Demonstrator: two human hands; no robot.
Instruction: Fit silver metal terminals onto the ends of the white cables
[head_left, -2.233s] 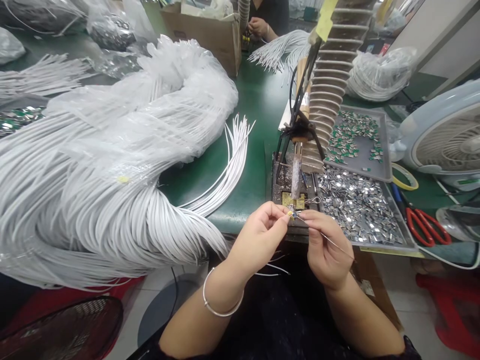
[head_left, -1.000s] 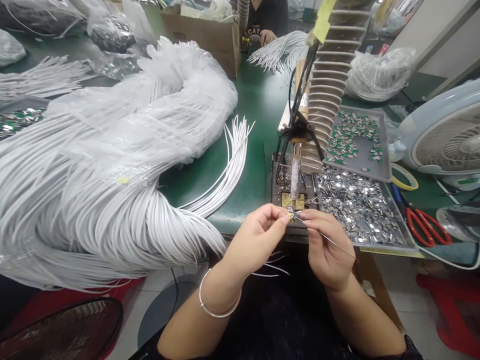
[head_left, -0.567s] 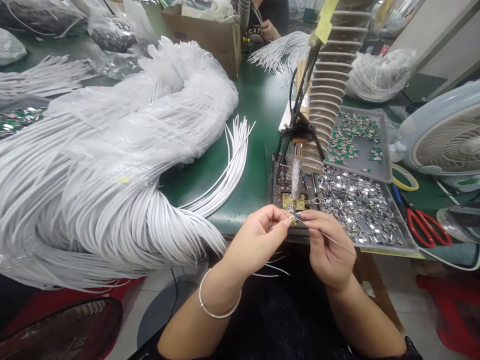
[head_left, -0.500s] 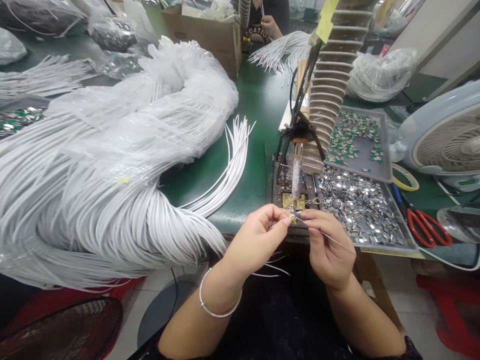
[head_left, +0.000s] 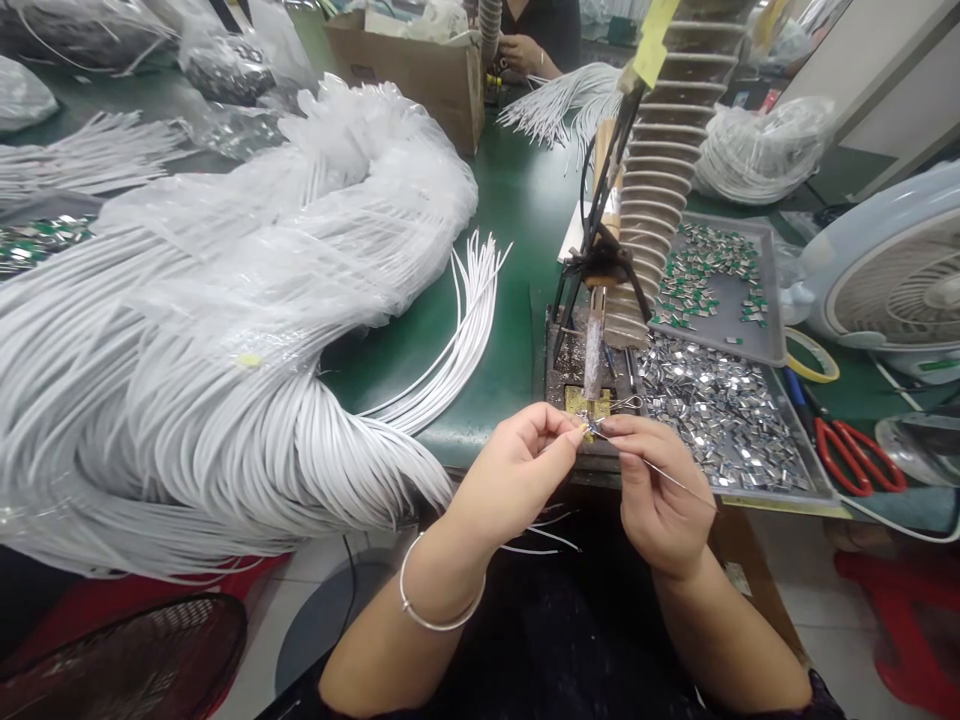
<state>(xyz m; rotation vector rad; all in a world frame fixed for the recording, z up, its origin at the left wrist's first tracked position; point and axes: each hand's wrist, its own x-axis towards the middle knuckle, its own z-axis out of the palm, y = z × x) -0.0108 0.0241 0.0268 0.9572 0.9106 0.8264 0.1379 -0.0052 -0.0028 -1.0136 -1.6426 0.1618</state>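
Note:
Thumb and fingers of my left hand point(head_left: 525, 465) are pinched together on a small shiny metal connector point(head_left: 589, 428), mostly covered by the fingertips. My right hand point(head_left: 664, 490) grips a thin silvery solder wire point(head_left: 679, 483), which runs back across the palm side, its front end at the connector. Directly above both fingertips, a soldering iron point(head_left: 593, 360) is mounted pointing down, its tip close to the connector. Under it lies a yellow sponge point(head_left: 581, 400). White cable ends point(head_left: 551, 540) stick out below my left hand.
A big bundle of white cables point(head_left: 315, 440), partly in plastic, covers the left side. A ribbed hose point(head_left: 667, 150) hangs behind the iron. Right are a tray of metal shells point(head_left: 814, 470), a tray of green boards point(head_left: 724, 300), red-handled scissors point(head_left: 855, 455) and a fan point(head_left: 900, 270).
My hands have barely moved; the right one has shifted very slightly right, still on the solder wire. Across the table, another person's hand has lowered a little.

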